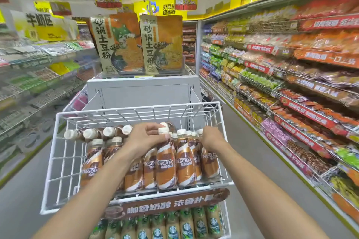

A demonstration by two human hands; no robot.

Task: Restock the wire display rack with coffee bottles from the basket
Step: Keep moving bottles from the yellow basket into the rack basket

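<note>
The left hand [147, 137] pinches the neck of 1 coffee bottle [166, 163] standing in the wire display rack [58, 161]. The right hand [210, 137] curls over the end bottle [210, 163]. Full and stiff with slick sleeves, they probably feel heavy and tip easily, so the neck under the cap looks the surest hold.

Left hand [147, 137] is gripping the neck of an upright coffee bottle [166, 167] in the front row of the white wire rack [58, 153]. Right hand [211, 138] is curling over the top of the rightmost bottle [210, 163]. Capped bottles [91, 134] are lying along the back. Green-label bottles [172, 227] are standing on the lower tier, under a brown sign strip [167, 204].
</note>
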